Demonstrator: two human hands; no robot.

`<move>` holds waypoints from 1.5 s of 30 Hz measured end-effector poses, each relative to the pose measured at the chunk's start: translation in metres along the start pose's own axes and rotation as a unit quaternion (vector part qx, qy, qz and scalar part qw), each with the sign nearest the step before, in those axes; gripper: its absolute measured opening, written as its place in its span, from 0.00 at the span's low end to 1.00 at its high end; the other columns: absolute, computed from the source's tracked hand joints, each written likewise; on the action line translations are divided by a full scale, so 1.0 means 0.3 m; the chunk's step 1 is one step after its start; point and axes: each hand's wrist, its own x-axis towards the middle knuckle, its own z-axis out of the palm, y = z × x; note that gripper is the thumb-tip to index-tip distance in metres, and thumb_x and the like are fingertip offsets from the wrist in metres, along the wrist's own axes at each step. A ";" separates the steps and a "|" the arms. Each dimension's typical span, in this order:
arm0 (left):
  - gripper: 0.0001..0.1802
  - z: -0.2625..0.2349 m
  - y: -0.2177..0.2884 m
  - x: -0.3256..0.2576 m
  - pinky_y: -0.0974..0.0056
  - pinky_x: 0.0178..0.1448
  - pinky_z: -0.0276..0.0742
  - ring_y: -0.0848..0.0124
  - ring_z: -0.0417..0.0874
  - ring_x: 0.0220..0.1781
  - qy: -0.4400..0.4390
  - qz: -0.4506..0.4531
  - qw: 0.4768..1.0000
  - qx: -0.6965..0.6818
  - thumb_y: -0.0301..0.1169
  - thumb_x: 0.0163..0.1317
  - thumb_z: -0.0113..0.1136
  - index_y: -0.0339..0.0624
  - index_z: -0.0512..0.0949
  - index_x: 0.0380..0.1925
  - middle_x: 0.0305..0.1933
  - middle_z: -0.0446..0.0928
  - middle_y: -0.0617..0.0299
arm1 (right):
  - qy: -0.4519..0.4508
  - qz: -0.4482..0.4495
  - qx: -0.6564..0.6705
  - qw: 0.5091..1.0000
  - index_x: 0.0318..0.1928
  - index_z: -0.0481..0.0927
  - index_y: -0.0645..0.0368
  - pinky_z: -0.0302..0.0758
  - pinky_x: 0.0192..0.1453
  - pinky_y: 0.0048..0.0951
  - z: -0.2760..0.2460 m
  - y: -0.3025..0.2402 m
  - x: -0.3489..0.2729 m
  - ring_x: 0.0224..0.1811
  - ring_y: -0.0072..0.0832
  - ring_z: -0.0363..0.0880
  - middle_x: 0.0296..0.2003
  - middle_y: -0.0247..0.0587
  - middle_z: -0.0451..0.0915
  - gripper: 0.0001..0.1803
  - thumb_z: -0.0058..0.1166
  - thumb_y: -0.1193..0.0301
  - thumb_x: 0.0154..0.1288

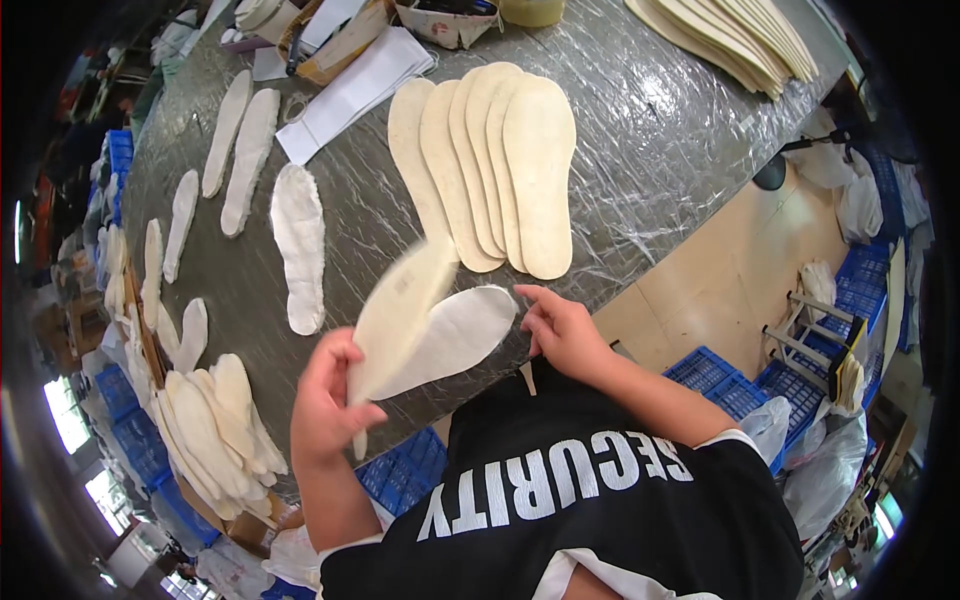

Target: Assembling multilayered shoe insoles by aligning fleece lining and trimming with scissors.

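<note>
My left hand (332, 400) is closed on a beige insole (398, 305), pinching it at one end between thumb and fingers. The insole is tilted up and smeared by motion. Partly behind it, a white fleecy insole (462, 338) lies at the near table edge. Close to that one's rounded right end is my right hand (560, 328), with the index finger stretched out and the other fingers bent. I see nothing in it; whether a fingertip touches the white insole is unclear. Several overlapping beige insoles (540, 170) are fanned out just beyond.
A single white fleecy insole (300, 250) and thinner insoles (250, 160) lie left on the film-covered table (660, 190). An insole pile (215, 430) is at the left edge, another stack (735, 40) far right. White paper strips (355, 90) lie at the back. Blue crates (715, 380) stand below right.
</note>
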 end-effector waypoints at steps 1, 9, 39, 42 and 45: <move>0.36 0.000 -0.023 -0.030 0.63 0.53 0.73 0.65 0.74 0.52 0.014 0.003 0.999 0.044 0.41 0.40 0.81 0.36 0.70 0.43 0.53 0.70 0.54 | -0.034 0.091 0.044 0.994 0.56 0.73 0.64 0.76 0.27 0.27 0.002 0.001 0.018 0.23 0.26 0.79 0.30 0.42 0.77 0.17 0.47 0.77 0.68; 0.33 0.070 -0.142 -0.084 0.54 0.58 0.74 0.50 0.76 0.56 -0.010 -0.011 0.909 0.416 0.36 0.31 0.80 0.40 0.75 0.40 0.56 0.72 0.49 | -0.105 0.242 0.148 0.953 0.55 0.75 0.64 0.73 0.22 0.22 0.007 0.003 0.080 0.20 0.21 0.77 0.28 0.37 0.78 0.15 0.42 0.73 0.72; 0.30 0.084 -0.212 -0.012 0.52 0.55 0.73 0.50 0.75 0.53 -0.061 0.077 0.879 0.467 0.34 0.35 0.78 0.41 0.75 0.41 0.56 0.72 0.50 | -0.061 0.247 0.080 0.964 0.39 0.79 0.66 0.73 0.21 0.24 0.025 -0.009 0.088 0.15 0.20 0.75 0.21 0.37 0.78 0.10 0.47 0.72 0.71; 0.30 0.084 -0.213 -0.009 0.52 0.55 0.73 0.50 0.75 0.53 -0.065 0.074 0.879 0.466 0.35 0.35 0.78 0.41 0.75 0.42 0.56 0.71 0.50 | -0.064 0.251 0.078 0.963 0.39 0.79 0.66 0.73 0.21 0.24 0.025 -0.005 0.089 0.15 0.20 0.75 0.21 0.37 0.78 0.10 0.46 0.72 0.71; 0.31 0.085 -0.212 -0.006 0.52 0.55 0.73 0.50 0.74 0.53 -0.066 0.070 0.881 0.464 0.35 0.35 0.78 0.41 0.75 0.42 0.56 0.71 0.51 | -0.066 0.246 0.079 0.964 0.39 0.79 0.66 0.73 0.21 0.24 0.023 -0.006 0.089 0.15 0.20 0.75 0.21 0.37 0.78 0.10 0.46 0.73 0.70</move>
